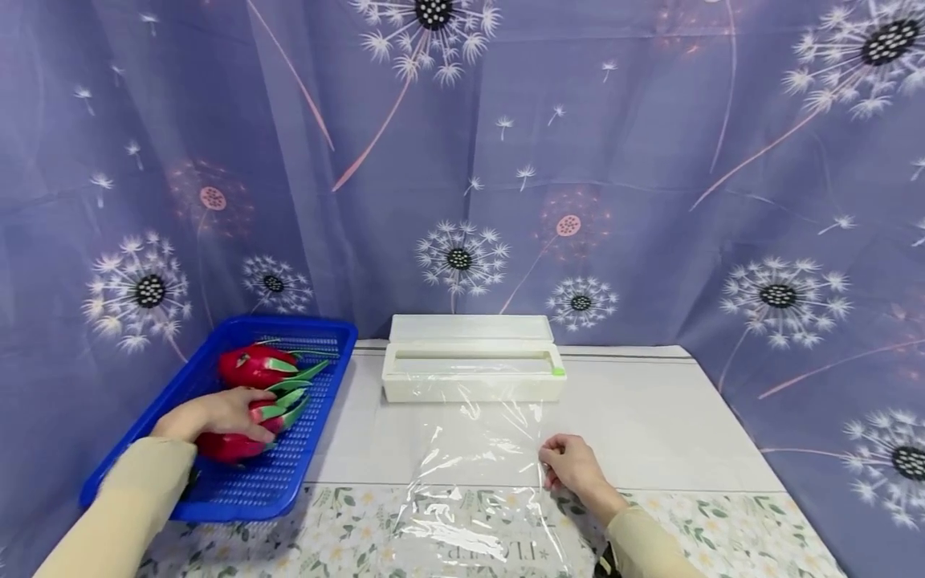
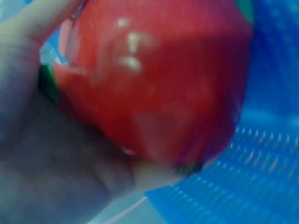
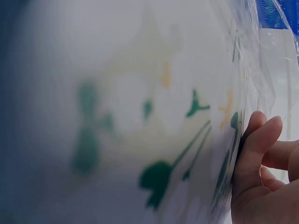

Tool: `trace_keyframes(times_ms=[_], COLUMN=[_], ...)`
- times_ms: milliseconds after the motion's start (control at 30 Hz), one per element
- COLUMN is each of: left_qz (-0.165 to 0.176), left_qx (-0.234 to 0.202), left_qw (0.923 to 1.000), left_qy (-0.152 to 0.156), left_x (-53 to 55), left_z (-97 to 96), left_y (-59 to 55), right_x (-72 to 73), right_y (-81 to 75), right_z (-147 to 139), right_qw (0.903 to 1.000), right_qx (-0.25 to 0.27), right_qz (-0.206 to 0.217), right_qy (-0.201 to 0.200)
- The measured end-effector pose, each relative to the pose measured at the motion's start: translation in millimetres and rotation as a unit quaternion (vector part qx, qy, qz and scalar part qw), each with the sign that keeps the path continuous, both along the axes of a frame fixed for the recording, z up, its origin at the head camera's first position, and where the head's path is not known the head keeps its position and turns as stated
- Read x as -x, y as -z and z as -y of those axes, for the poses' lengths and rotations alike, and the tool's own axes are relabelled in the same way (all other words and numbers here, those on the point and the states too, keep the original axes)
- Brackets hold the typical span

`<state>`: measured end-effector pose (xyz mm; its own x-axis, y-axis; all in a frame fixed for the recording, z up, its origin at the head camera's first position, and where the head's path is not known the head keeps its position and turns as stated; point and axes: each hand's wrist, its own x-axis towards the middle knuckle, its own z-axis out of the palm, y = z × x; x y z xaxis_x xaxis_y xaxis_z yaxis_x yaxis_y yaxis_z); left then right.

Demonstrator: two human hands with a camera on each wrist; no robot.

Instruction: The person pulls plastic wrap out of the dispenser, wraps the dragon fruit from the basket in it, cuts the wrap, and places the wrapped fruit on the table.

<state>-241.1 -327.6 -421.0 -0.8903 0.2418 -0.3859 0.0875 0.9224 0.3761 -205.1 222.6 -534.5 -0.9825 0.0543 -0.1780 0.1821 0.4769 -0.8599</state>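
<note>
"Inside the blue basket (image 1: 318,433), what was the left hand (image 1: 220,413) doing, by the head view?"

"Its fingers and thumb were curved around one dragon fruit (image 1: 273,424). A second dragon fruit (image 1: 226,448) lay below the palm, and a third dragon fruit (image 1: 249,365) just beyond the fingers. The hand covered parts of the first two, so their outlines were hard to separate."

"And the right hand (image 1: 574,464)?"

"Beside the edge of the clear film (image 1: 470,498), fingers curled toward the thumb. I couldn't tell whether that edge was caught between them. Beyond the hand and to its left stood a white box (image 1: 473,389), lid tipped back, a green tab (image 1: 559,372) at its right end. The film ran from it, between both hands, over the floral cloth (image 1: 347,530) and out of sight at the bottom. Its glare partly veiled some lettering (image 1: 499,551) there. Behind it all hung a dandelion curtain (image 1: 470,160)."

"What did the left wrist view add?"

"The fruit's glossy red side, snug in the hand, with one digit above and another below. Blur softened everything, and the fruit's top was cut off. Past it showed the basket's perforated blue."

"The right wrist view?"

"Bent fingers close up, crinkled film just above the tips. Leaf-printed cloth filled most of it, smeared by nearness. A bit of basket poked in beyond the hand, at the upper corner."
</note>
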Motion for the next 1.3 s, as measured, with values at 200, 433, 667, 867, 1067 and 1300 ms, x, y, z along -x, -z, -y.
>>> trace_keyframes(times_ms=[200, 433, 667, 867, 1067, 1300], left_qz=[0.026, -0.001, 0.007, -0.059, -0.075, -0.12], left_qx=[-0.016, -0.063, -0.062, -0.069, -0.067, -0.094], left_qw=[0.9995, 0.9979, 0.998, 0.9935, 0.9917, 0.9848], left_qy=[0.007, -0.015, 0.007, 0.069, 0.079, 0.084], left_x=[8.1, 7.4, -1.4, -2.1, -1.8, -8.5], left_z=[-3.3, 10.8, 6.8, -10.1, -14.1, -17.4], left_y=[-1.5, 4.9, -3.9, -22.6, -41.0, -60.0], right_x=[-0.2, 2.3, 1.1, -0.3, -0.8, 0.4], right_y=[0.6, 1.1, 4.0, 1.2, 0.4, 3.0], right_z=[-5, -3, -3, -3, -4, -3], right_qw=[1.0, 0.9998, 0.9994, 0.9994, 0.9995, 0.9998], right_qx=[-0.002, 0.02, 0.031, 0.033, 0.026, 0.017], right_qz=[0.006, 0.006, 0.01, 0.01, 0.008, 0.006], right_qy=[0.001, -0.006, -0.012, -0.01, -0.015, -0.013])
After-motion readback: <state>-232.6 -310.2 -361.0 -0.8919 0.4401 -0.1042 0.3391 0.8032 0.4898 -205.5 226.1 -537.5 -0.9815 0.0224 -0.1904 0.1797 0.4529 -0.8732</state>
